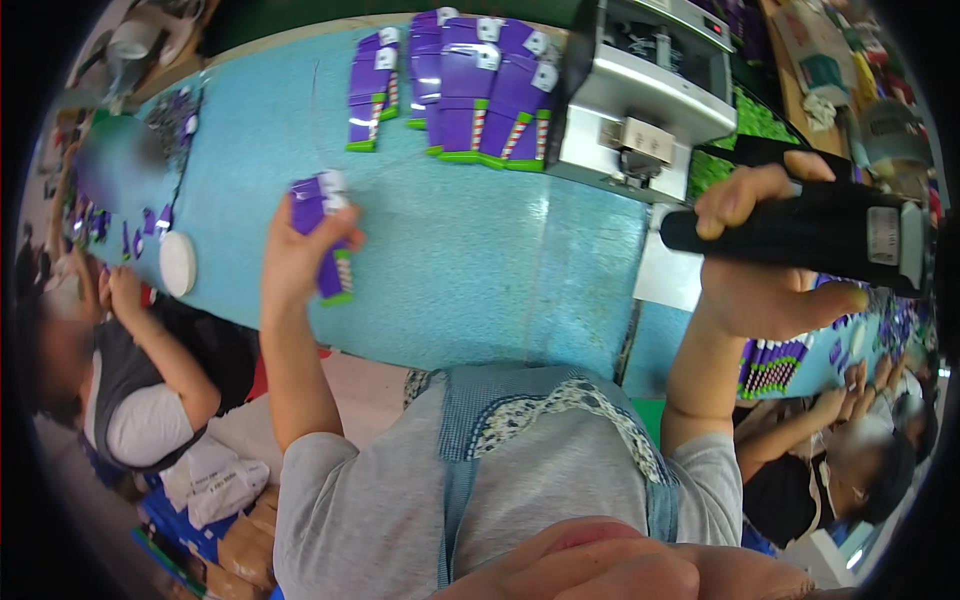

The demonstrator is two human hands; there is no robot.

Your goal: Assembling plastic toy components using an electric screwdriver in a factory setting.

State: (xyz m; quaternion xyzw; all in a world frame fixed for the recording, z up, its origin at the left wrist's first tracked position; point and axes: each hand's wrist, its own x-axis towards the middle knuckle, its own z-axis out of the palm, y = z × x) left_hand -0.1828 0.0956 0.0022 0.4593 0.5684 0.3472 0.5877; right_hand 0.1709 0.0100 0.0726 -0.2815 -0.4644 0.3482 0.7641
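Note:
My left hand [310, 240] is closed round a flat purple panel [318, 195] above the left part of the blue table. The panel has a white upper corner, a red-and-white striped strip and a green lower end; my fingers cover its middle. At the right, my right hand [745, 295] is raised, with its fingers curled over a black handheld device [790, 232]. That device is long and rounded, carries a pale label and has a greyish far end; I cannot make out its exact kind. More purple panels [455, 115] of the same kind lie overlapping in rows at the far side.
A grey metal machine [650, 100] stands at the back right of the blue table [450, 260]. A white round lid [178, 264] lies at the left edge. Striped purple parts [775, 365] sit in a row at the right. Other people work at both sides.

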